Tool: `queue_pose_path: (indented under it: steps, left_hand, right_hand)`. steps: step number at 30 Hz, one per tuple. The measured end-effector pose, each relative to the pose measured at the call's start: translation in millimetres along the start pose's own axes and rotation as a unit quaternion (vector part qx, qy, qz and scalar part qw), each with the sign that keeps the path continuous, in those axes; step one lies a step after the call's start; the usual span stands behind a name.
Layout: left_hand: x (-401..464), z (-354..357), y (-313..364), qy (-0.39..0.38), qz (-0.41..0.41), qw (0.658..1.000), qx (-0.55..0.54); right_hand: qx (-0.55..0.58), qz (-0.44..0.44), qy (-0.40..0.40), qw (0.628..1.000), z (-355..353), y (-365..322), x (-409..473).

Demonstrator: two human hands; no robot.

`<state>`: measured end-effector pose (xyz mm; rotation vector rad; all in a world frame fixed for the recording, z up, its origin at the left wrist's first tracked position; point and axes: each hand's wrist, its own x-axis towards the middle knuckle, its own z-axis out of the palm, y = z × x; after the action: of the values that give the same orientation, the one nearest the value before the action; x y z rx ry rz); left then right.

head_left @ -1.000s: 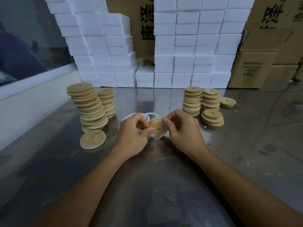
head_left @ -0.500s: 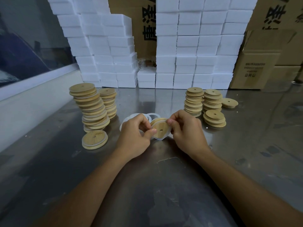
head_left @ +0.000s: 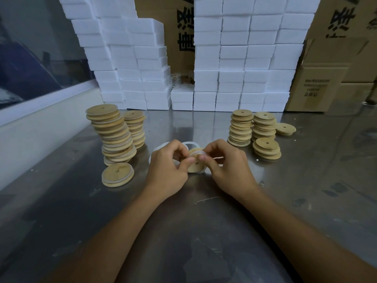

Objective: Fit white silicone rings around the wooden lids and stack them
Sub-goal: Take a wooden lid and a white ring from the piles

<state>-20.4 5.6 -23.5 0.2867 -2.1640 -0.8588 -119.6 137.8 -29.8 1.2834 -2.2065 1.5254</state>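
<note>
A round wooden lid (head_left: 195, 166) with a small centre hole stands tilted on edge between my hands, a white silicone ring (head_left: 201, 153) partly stretched round its rim. My left hand (head_left: 167, 168) pinches the lid's left side with thumb and fingers. My right hand (head_left: 226, 166) pinches its right side, thumb on the face. Loose white rings (head_left: 190, 144) lie just behind the hands. A leaning tall stack of ringed lids (head_left: 113, 133) stands at the left, with one ringed lid (head_left: 118, 174) flat in front of it.
Three stacks of bare wooden lids (head_left: 240, 127) and a single lid (head_left: 285, 128) sit at the right on the metal table (head_left: 183, 231). White foam boxes (head_left: 234, 58) and cardboard cartons (head_left: 326, 82) wall the back. A white ledge (head_left: 40, 123) runs along the left.
Both thumbs have shifted closer together on the lid's face, and the lid has tipped slightly. The stacks stay put; the camera has drifted a little.
</note>
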Motion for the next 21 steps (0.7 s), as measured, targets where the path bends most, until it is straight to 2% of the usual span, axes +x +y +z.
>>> queue_pose_path:
  steps: [6,16,21]
  left_hand:
    - [0,0,0,-0.009,0.009,1.000,-0.001]
    - [1,0,4,-0.029,0.012,0.999,-0.006]
    - [1,-1,2,-0.033,0.004,0.999,-0.011]
  right_hand:
    - [0.074,0.071,0.001,0.995,-3,2,3]
    - [0.151,0.110,-0.038,0.982,-15,7,9]
    - [0.182,0.126,-0.031,0.975,-12,8,5]
